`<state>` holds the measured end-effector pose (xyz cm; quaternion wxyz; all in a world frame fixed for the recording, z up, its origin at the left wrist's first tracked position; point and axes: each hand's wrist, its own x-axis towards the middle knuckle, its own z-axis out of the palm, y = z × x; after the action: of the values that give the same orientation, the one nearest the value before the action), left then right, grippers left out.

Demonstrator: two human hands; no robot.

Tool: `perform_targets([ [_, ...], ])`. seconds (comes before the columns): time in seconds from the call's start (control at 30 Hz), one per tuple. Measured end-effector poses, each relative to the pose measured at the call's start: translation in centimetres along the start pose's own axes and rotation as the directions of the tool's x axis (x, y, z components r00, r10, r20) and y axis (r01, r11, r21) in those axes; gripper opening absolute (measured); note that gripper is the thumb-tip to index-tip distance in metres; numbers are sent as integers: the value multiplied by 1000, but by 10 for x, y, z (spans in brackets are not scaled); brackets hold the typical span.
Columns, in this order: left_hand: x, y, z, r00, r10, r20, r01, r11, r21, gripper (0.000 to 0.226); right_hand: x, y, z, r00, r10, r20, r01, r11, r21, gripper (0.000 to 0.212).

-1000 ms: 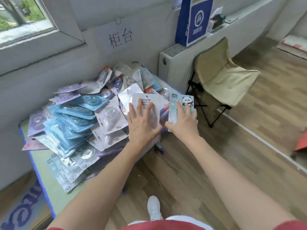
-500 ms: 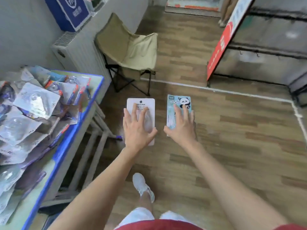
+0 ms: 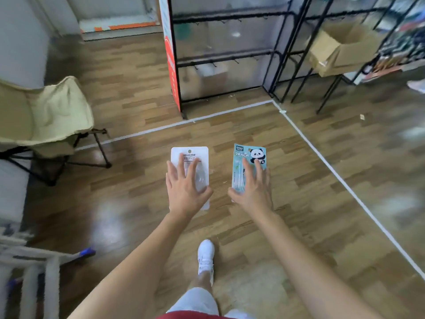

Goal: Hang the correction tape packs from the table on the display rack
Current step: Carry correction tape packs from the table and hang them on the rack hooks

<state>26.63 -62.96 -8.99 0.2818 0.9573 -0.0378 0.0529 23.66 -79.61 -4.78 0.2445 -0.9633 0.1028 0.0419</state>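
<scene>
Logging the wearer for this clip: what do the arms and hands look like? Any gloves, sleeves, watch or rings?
Both hands are bare: no glove on the left hand or the right hand, and no ring, watch or wristband shows. The left forearm and right forearm are uncovered down to the frame's bottom edge, so no sleeve is in view. A strip of red garment shows there.

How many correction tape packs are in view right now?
2: a white pack in the left hand, a panda pack in the right hand. More may be hidden.
</scene>
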Motion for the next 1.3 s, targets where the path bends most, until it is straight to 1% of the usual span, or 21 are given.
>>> perform_targets([
  [0.13, 61, 29, 22, 997, 76, 3, -76, 997, 2, 77, 46, 23, -24, 995, 74, -64, -73, 997, 13, 84],
  [0.3, 147, 63, 39, 996, 89, 14, -88, 996, -34, 77, 120, 38, -63, 987, 114, -116, -115, 993, 1, 85],
  [0.33, 164, 71, 41, 994, 111, 6, -110, 993, -44, 77, 134, 40, -71, 983, 120, -140, -120, 993, 7, 85],
  [0.4, 200, 87, 45, 987, 160, -6, -160, 986, -51, 77, 164, 44, -89, 975, 121, -187, -122, 993, 7, 85],
  [0.57, 275, 120, 57, 979, 200, -35, -201, 979, -34, 76, 237, 54, -121, 967, 111, -231, -118, 993, -18, 84],
  [0.67, 322, 136, 70, 979, 198, -52, -199, 980, -23, 75, 289, 64, -136, 962, 90, -259, -105, 994, -42, 84],
  [0.8, 394, 161, 89, 981, 168, -101, -167, 986, 11, 75, 371, 81, -159, 968, 41, -249, -53, 998, -42, 84],
  [0.9, 454, 180, 103, 975, 151, -164, -148, 989, 31, 74, 439, 92, -183, 966, -25, -257, 8, 998, -67, 84],
  [1.0, 507, 203, 113, 977, 103, -189, -100, 995, 26, 74, 502, 99, -209, 967, -82, -241, 61, 994, -93, 84],
  [1.07, 542, 218, 114, 970, 97, -222, -92, 995, 30, 74, 543, 98, -227, 959, -142, -245, 117, 986, -115, 84],
  [1.17, 597, 232, 109, 955, 93, -280, -88, 996, 34, 75, 600, 89, -248, 951, -191, -242, 172, 980, -97, 84],
  [1.3, 672, 249, 97, 937, 88, -339, -77, 996, 45, 75, 675, 72, -272, 917, -283, -280, 265, 959, -101, 84],
])
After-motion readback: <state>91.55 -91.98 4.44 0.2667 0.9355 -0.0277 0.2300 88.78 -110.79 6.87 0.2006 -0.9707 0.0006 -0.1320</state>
